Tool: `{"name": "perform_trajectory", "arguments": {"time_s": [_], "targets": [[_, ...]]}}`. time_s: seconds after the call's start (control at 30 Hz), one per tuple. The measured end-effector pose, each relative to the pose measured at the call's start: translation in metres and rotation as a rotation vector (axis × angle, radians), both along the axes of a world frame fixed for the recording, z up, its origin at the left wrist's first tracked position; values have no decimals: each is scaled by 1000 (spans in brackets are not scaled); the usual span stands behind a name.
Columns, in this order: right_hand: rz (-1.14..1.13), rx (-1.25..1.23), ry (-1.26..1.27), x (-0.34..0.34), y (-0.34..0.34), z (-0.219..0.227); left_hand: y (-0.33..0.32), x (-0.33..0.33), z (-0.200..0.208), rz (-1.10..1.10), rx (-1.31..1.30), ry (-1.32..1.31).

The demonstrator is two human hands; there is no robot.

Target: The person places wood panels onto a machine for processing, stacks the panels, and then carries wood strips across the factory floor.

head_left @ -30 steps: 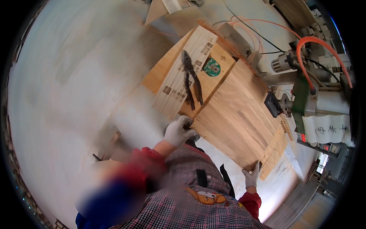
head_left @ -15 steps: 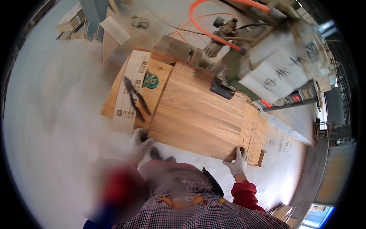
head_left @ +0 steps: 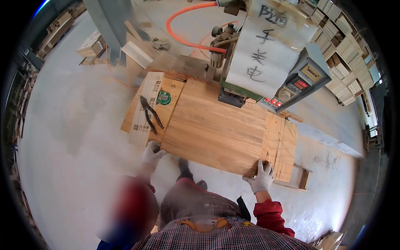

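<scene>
A rectangular wooden board [head_left: 212, 125] lies flat on a plywood worktop [head_left: 280, 146], its far edge beneath the dark block [head_left: 231, 98] of a machine head. My left hand [head_left: 153, 154], in a white glove with dark fingertips, grips the board's near left corner. At the near right corner, my right hand [head_left: 262, 179], gloved alike, holds the edge with its fingers on top and the thumb out to the left. Left of the board, black-handled pliers [head_left: 151, 114] rest on a pale printed wooden strip [head_left: 146, 106]. Beside them is a green round piece [head_left: 163, 98].
The machine [head_left: 266, 50] carries a white sheet with handwriting and a grey control box [head_left: 306, 79] with red displays. An orange hose [head_left: 177, 33] loops over the far side. A grey post [head_left: 106, 29] stands far left; stacked wood pieces [head_left: 346, 54] are far right.
The whole view has swung, bringing the control box and the stacked wood at the right into sight. Both hands stay at the board's near corners, and the board shows no clear shift on the worktop.
</scene>
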State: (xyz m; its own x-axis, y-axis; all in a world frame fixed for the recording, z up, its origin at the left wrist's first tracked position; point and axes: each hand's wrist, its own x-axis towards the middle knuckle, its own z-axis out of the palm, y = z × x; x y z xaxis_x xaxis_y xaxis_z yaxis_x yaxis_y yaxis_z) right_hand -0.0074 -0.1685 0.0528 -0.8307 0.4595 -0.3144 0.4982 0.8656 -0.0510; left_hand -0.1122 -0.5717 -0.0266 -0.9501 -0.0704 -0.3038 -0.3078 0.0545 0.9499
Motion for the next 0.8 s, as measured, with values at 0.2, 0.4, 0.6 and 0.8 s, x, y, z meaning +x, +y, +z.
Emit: {"name": "perform_trajectory", "arguments": {"time_s": [0.2, 0.4, 0.6, 0.8], "targets": [[-7, 9, -67, -3, 0, 7, 0, 0, 2, -27, -35, -14], [50, 64, -2, 2, 8, 0, 6, -1, 7, -48, -81, 8], [49, 26, -27, -2, 7, 3, -28, -12, -44, -146, -388, 20], [39, 46, -30, 0, 8, 1, -32, -18, -53, -253, -393, 17]]}}
